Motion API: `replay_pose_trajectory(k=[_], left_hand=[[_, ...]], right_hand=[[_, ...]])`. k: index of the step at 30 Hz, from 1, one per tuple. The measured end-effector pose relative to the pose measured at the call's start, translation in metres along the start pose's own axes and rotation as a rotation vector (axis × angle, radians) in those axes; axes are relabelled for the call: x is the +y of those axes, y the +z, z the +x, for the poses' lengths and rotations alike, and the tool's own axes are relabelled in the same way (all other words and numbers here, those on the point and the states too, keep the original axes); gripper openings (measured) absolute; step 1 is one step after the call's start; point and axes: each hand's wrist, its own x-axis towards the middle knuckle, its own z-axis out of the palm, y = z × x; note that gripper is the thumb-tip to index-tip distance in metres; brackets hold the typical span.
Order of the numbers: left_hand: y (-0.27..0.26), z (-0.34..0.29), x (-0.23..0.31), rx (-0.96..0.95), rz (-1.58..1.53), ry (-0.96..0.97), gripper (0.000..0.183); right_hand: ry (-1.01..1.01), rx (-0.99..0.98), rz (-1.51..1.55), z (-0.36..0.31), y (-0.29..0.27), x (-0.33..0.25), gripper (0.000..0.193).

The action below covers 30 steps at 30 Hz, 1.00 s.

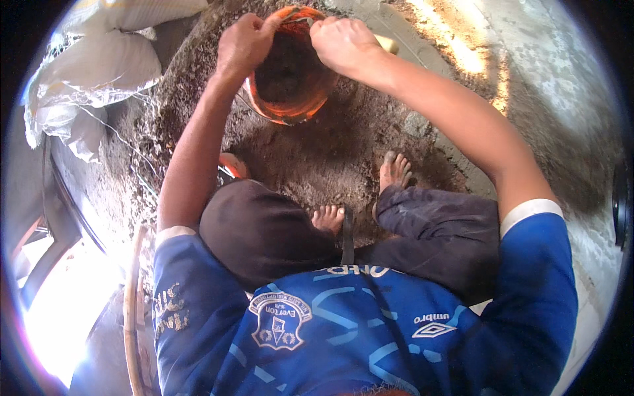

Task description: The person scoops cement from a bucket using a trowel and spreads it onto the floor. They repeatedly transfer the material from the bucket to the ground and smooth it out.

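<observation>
An orange bucket point(316, 104) with dark, dirty inner walls stands on the soil at the top centre, its mouth tilted toward me. My left hand point(246, 45) is closed on the left side of its far rim. On the right side of the rim my right hand point(346, 46) is curled into a fist, gripping the edge; its fingertips are hidden. Something dark lies inside the bucket, too shaded to name. A small pale yellow thing point(386, 44) shows just beyond my right hand.
White woven sacks point(99, 66) lie at the far left. Loose soil point(343, 142) covers the ground around my bare feet. An orange and white object point(233, 166) sits beside my left knee. A thin wooden pole point(132, 310) stands at lower left. Grey concrete point(548, 59) spreads to the right.
</observation>
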Motion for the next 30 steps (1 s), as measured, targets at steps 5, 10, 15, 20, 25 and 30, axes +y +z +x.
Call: replay_pose_trajectory(k=[5,10,15,20,25,30], left_hand=[[-0.002,0.001,-0.002,0.011,0.056,-0.021,0.056],[-0.001,-0.008,0.001,0.003,0.001,-0.067,0.057],[-0.009,0.008,-0.022,-0.025,0.010,-0.149,0.054],[-0.023,0.000,-0.049,0.018,-0.093,-0.192,0.053],[-0.014,0.009,-0.035,0.035,-0.058,-0.143,0.050],[-0.015,0.011,-0.057,0.074,-0.119,-0.171,0.050]], right_hand=[[0.035,-0.401,0.024,-0.021,0.024,-0.015,0.021],[0.032,-0.551,0.253,-0.026,0.032,-0.009,0.023],[0.013,-0.492,0.300,-0.050,0.018,-0.024,0.022],[-0.029,-0.247,0.138,-0.021,-0.022,-0.020,0.015],[0.040,-0.166,0.025,0.009,0.026,-0.022,0.021],[-0.015,-0.219,0.011,-0.018,0.029,-0.039,0.021]])
